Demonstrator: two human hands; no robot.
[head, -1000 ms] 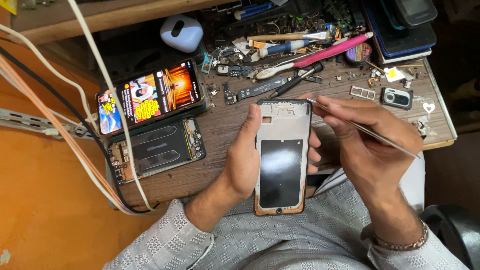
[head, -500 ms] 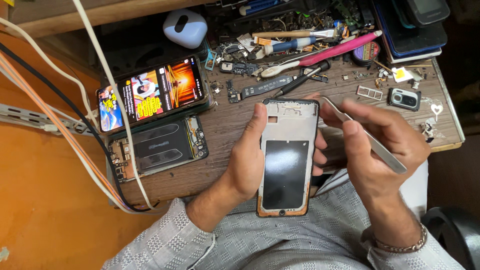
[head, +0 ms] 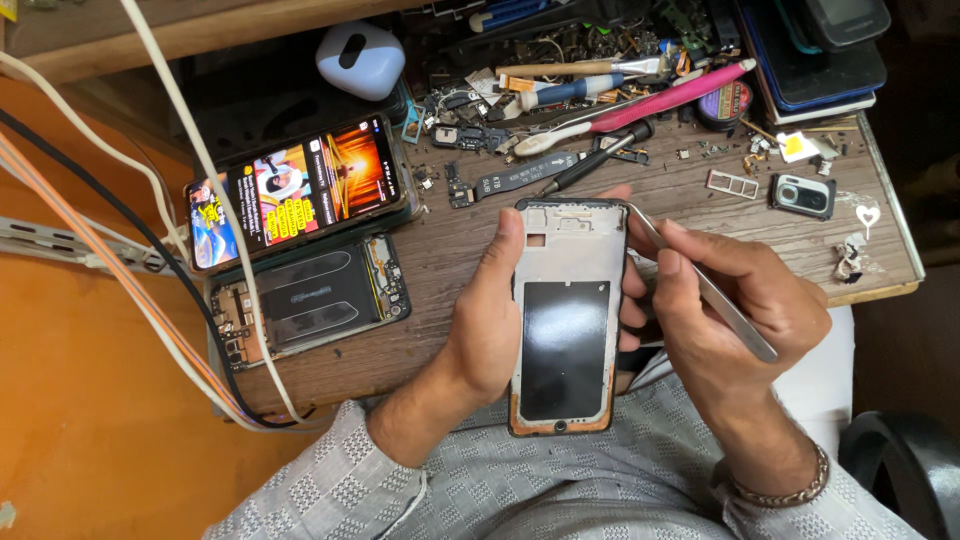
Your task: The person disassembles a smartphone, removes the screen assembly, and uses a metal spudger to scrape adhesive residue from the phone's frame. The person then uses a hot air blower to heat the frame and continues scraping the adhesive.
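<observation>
We've got the phone frame (head: 566,318) held up over the near edge of the desk (head: 640,215), long side running away from us, bottom end down by our lap. Our left hand (head: 487,325) is wrapped around its left side, thumb lying up along that edge and fingertips (head: 632,290) poking out on the right. Our right hand (head: 735,305) is pinching a pair of metal tweezers (head: 700,285), and the tip sits right at the frame's top right corner.

Room-wise it's tight: the far edge of the desk is packed with brushes, a pink tool (head: 672,98) and loose little parts, so the only bare wood is a strip just past the frame and a patch toward the right edge, near a small camera part (head: 802,195). At the left edge a lit phone (head: 292,192) lies over an opened one (head: 310,300), with white and orange cables (head: 150,300) hanging across that corner.

The frame itself is grey metal with a big black panel in the middle, a small cutout near the top, and an orange rim showing at the bottom end
</observation>
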